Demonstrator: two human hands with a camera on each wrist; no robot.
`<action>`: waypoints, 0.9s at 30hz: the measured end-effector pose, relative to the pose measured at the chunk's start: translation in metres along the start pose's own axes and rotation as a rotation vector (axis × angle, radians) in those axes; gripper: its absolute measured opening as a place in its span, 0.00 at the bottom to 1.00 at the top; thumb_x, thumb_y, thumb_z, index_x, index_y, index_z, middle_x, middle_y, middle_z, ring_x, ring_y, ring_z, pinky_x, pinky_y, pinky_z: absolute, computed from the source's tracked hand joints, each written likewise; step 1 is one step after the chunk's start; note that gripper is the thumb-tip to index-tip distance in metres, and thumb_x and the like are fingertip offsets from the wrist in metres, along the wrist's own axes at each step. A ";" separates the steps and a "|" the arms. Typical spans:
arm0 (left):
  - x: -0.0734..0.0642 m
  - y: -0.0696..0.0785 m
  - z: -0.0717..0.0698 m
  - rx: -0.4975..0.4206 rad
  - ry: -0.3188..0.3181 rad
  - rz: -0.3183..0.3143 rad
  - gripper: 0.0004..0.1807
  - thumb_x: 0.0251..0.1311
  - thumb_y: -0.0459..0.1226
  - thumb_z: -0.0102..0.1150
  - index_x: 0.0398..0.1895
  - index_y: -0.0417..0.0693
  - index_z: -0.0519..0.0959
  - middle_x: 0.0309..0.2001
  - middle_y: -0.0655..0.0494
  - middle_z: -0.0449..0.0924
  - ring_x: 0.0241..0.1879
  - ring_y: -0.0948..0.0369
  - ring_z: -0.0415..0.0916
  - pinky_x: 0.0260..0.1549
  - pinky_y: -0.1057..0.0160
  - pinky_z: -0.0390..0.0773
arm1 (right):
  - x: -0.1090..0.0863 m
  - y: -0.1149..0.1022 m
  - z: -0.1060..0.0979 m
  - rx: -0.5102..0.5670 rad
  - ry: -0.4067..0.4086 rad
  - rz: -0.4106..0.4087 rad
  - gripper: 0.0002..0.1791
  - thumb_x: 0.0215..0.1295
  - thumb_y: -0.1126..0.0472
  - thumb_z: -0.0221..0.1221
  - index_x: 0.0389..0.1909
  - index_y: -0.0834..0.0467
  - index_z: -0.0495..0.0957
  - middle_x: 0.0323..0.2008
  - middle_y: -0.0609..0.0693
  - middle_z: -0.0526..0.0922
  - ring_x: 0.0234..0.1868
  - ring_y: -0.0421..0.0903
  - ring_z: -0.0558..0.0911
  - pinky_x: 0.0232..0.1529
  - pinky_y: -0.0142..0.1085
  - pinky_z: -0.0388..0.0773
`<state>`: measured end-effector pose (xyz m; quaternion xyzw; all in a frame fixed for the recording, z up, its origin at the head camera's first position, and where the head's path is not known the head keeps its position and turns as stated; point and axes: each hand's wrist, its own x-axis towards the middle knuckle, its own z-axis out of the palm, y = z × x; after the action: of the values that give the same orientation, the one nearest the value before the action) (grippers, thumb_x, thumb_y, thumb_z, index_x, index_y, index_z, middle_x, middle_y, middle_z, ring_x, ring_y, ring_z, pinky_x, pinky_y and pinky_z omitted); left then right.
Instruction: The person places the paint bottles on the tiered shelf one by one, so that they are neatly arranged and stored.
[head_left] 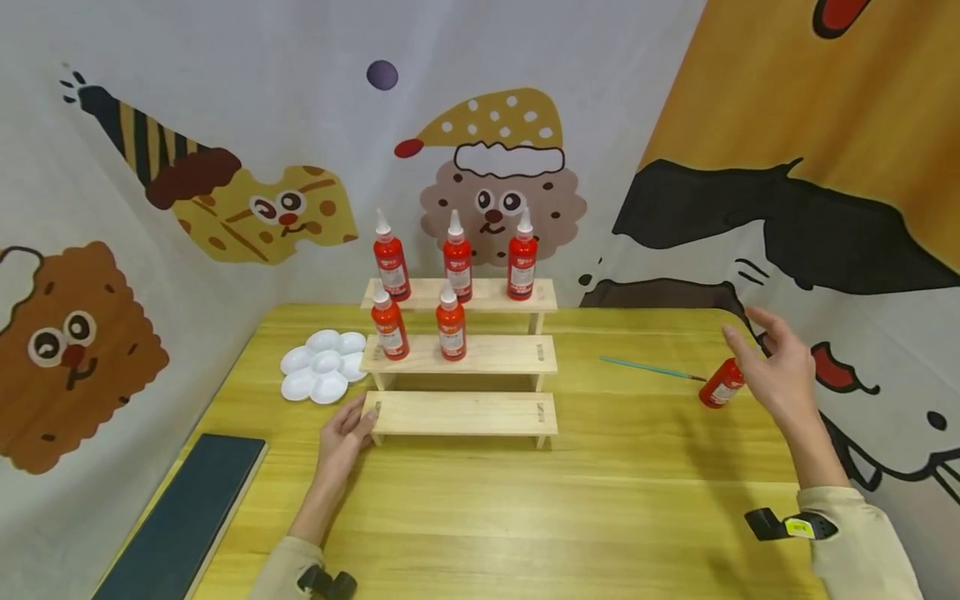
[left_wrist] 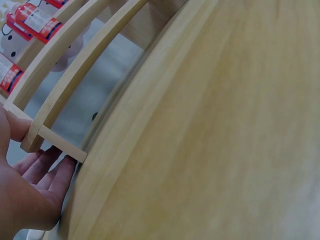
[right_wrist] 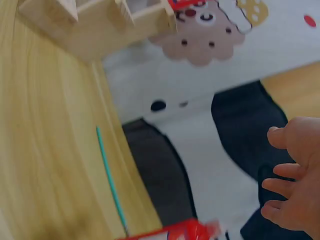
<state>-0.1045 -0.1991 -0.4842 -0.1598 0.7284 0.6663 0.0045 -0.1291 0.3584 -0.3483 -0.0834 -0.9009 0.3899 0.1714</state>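
A three-step wooden stand (head_left: 457, 417) stands mid-table. My left hand (head_left: 345, 433) grips the left end of its lowest step; in the left wrist view the thumb of the left hand (left_wrist: 25, 190) lies by the step and the fingers reach below it. Three red paint bottles (head_left: 522, 260) with white nozzles stand on the top step, and two (head_left: 452, 329) on the middle one. Another red bottle (head_left: 722, 385) is at the table's right, its top hidden behind my right hand (head_left: 783, 367). In the right wrist view the right hand (right_wrist: 295, 180) is spread, apart from the bottle (right_wrist: 175, 233).
A white flower-shaped palette (head_left: 326, 364) lies left of the stand. A thin teal paintbrush (head_left: 652, 367) lies beside the right-hand bottle. The dark flat board (head_left: 187, 517) is at the table's left edge. A printed cloth (head_left: 300, 67) hangs behind the table.
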 end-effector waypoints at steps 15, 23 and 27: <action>0.000 0.002 0.000 -0.034 -0.010 -0.006 0.29 0.73 0.37 0.57 0.75 0.41 0.64 0.71 0.33 0.68 0.39 0.80 0.78 0.42 0.76 0.81 | -0.004 0.065 -0.004 -0.002 -0.157 0.131 0.38 0.79 0.46 0.48 0.77 0.67 0.53 0.75 0.73 0.56 0.72 0.74 0.60 0.70 0.65 0.61; 0.000 0.001 0.000 -0.029 -0.006 -0.003 0.29 0.73 0.38 0.57 0.75 0.41 0.64 0.71 0.33 0.68 0.39 0.80 0.78 0.42 0.76 0.81 | -0.003 0.087 0.002 0.011 -0.211 0.148 0.38 0.80 0.49 0.47 0.78 0.68 0.48 0.74 0.75 0.58 0.70 0.75 0.62 0.65 0.69 0.65; 0.000 0.002 0.001 -0.020 -0.006 -0.007 0.29 0.73 0.38 0.57 0.75 0.42 0.64 0.71 0.33 0.68 0.39 0.80 0.78 0.42 0.76 0.81 | -0.002 0.096 0.007 0.042 -0.230 0.161 0.38 0.80 0.50 0.46 0.78 0.68 0.47 0.75 0.75 0.55 0.70 0.77 0.60 0.64 0.73 0.62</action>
<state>-0.1047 -0.1979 -0.4826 -0.1603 0.7210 0.6741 0.0076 -0.1286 0.4185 -0.4228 -0.1066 -0.8967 0.4279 0.0369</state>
